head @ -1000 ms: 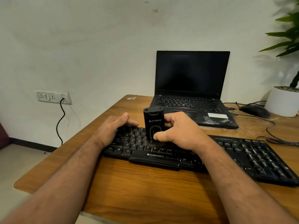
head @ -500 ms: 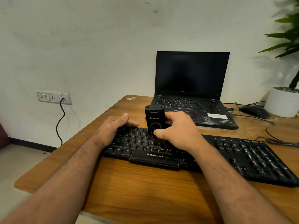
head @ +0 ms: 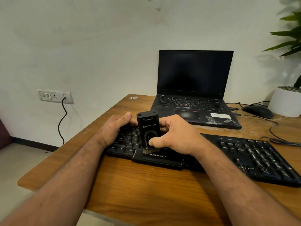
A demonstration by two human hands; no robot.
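Note:
A black cleaning brush (head: pixel 147 128) marked STRIFF stands upright with its bristles down on the front row of a black Zebronics keyboard (head: pixel 244 154). My right hand (head: pixel 175 136) grips the brush from the right, thumb on its front face, fingers behind it. My left hand (head: pixel 114 128) holds the keyboard's far left end, thumb lying along the top edge and fingers curled over the back; those fingers are hidden. The keyboard lies across a wooden desk (head: pixel 146 193).
An open black laptop (head: pixel 193 88) with a dark screen sits behind the keyboard. A black mouse (head: pixel 258 111), cables and a white plant pot (head: pixel 285 103) are at the back right. A wall socket (head: pixel 54 96) with a plugged cable is left of the desk.
My right hand has drawn the brush toward me, from the upper key rows down to the keyboard's front row. My left hand has stayed where it was.

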